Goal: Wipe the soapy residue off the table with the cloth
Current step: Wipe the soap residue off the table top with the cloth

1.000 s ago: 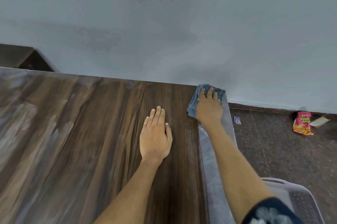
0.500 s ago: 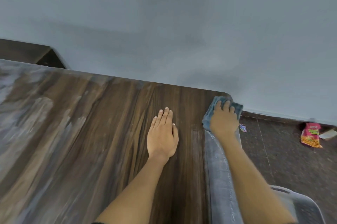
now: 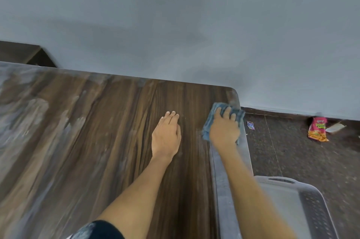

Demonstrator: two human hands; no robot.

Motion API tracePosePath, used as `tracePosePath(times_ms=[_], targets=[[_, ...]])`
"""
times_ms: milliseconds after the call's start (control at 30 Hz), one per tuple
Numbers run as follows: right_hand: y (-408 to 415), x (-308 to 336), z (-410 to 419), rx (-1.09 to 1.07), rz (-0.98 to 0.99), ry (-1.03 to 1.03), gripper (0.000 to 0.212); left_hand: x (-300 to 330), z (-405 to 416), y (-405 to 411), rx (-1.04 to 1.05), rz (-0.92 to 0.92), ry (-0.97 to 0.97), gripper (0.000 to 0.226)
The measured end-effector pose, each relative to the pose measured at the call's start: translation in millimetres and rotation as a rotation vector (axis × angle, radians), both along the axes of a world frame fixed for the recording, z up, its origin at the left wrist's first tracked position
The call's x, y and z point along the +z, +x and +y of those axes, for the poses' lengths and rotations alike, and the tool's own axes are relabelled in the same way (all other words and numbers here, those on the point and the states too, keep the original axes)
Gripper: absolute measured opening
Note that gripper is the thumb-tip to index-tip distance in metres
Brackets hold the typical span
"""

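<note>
Cloth (image 3: pixel 209 124) under right hand (image 3: pixel 224 131) slid nearer along table (image 3: pixel 97 141) edge.

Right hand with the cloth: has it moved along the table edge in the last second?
Yes. The right hand and cloth have slid back from the table's far right corner, toward the person, along the right edge.
</note>
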State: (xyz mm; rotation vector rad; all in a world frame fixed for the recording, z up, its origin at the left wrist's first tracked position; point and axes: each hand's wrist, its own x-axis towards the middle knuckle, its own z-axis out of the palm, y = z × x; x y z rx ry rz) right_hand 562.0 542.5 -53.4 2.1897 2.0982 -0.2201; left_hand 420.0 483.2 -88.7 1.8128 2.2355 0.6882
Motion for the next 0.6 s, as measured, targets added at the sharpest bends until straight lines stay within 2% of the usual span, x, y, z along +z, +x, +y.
tracePosePath(times_ms=[100,200,267,333,400,467,600], targets=[[-32.7,-5.7,-39.8,0.219,0.03,0.0,0.064,1.6,-1.2,3.0,-0.009,-0.017,0.0,0.042],[-39.6,-4.7,-28.4,0.403,0.055,-0.004,0.06,3.2,-9.6,6.9,-0.006,-0.028,-0.016,0.044],[-25.3,2.0,-7.0,0.357,0.034,-0.047,0.057,4.7,-20.5,9.3,-0.007,-0.031,-0.025,0.045],[-5.3,5.7,-2.0,0.217,0.025,-0.081,0.056,3.9,-33.1,11.1,-0.012,0.0,-0.031,0.045],[5.5,6.4,-17.6,0.08,0.027,-0.083,0.059,3.1,-43.6,11.9,-0.018,0.018,-0.044,0.046],[-1.8,6.1,-49.6,0.03,0.019,-0.087,0.062,2.2,-50.5,11.9,-0.028,0.024,-0.056,0.046],[-35.8,0.2,-96.3,0.319,0.058,-0.059,0.065,3.4,-61.8,12.4,-0.054,0.036,-0.099,0.05]])
